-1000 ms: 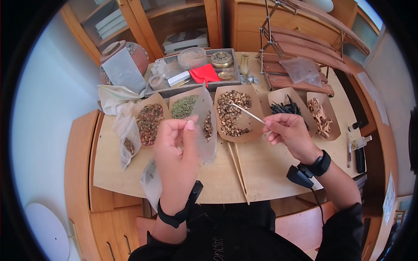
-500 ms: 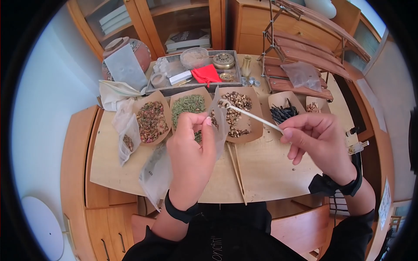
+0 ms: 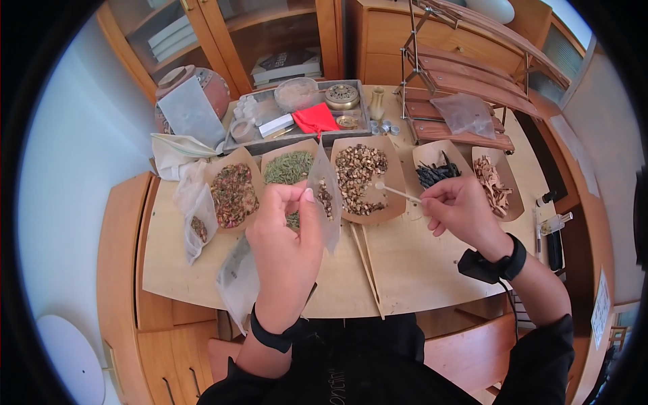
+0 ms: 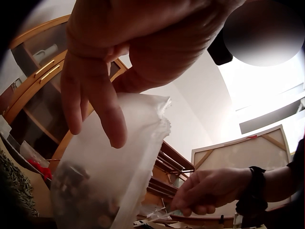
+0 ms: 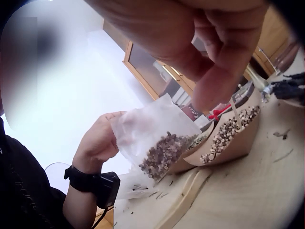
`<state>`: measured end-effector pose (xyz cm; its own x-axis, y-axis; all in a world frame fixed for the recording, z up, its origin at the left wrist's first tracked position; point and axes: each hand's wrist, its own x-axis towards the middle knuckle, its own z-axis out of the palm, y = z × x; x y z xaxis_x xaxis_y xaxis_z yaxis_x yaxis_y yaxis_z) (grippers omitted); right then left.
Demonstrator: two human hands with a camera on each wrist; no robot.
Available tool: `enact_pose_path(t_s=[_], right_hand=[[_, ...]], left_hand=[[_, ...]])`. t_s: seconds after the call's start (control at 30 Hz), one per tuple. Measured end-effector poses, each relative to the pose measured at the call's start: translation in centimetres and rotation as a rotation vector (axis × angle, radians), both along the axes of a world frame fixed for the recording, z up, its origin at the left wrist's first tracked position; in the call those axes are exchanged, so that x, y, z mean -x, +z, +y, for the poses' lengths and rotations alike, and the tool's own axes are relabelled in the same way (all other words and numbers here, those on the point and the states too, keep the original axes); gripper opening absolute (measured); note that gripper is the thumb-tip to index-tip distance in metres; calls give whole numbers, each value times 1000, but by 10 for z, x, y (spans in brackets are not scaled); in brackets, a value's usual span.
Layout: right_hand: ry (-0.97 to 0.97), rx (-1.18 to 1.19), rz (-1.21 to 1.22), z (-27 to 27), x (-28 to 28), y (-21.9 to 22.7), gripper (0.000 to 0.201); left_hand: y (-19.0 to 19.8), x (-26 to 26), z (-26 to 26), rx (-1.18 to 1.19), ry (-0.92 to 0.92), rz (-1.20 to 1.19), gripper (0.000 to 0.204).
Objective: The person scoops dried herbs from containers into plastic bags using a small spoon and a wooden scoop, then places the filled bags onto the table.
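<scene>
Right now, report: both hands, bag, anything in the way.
Left hand pinches translucent bag, dried pieces inside. Right hand holds pale scoop at middle paper tray. Nothing visible blocks scoop.

This looks like a home study or hobby room, though the view's dark edges leave that uncertain: a glass-fronted wooden cabinet (image 3: pixel 214 42) holding books (image 3: pixel 287 65), wooden drawers (image 3: pixel 388 44), a decorated pot (image 3: pixel 217 92), and a pale table (image 3: pixel 432 273) set with paper trays (image 3: pixel 397 183) of dried plants.
</scene>
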<state>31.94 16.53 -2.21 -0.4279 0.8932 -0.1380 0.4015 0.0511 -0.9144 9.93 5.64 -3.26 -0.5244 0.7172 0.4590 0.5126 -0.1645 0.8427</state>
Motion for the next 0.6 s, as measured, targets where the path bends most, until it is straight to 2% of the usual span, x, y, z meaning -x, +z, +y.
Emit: enact_pose_path(t_s=[0.13, 0.27, 0.33, 0.6], right_hand=[[37, 70, -3, 9, 9, -18, 11], [78, 152, 102, 18, 24, -35, 12], [53, 246, 188, 20, 29, -40, 13], [-48, 370, 337, 22, 27, -49, 15]], left_hand=[[-3, 2, 0, -16, -10, 11, 11], [3, -1, -1, 24, -13, -40, 11], [2, 0, -1, 15, -16, -36, 10], [1, 3, -1, 3, -24, -41, 10]])
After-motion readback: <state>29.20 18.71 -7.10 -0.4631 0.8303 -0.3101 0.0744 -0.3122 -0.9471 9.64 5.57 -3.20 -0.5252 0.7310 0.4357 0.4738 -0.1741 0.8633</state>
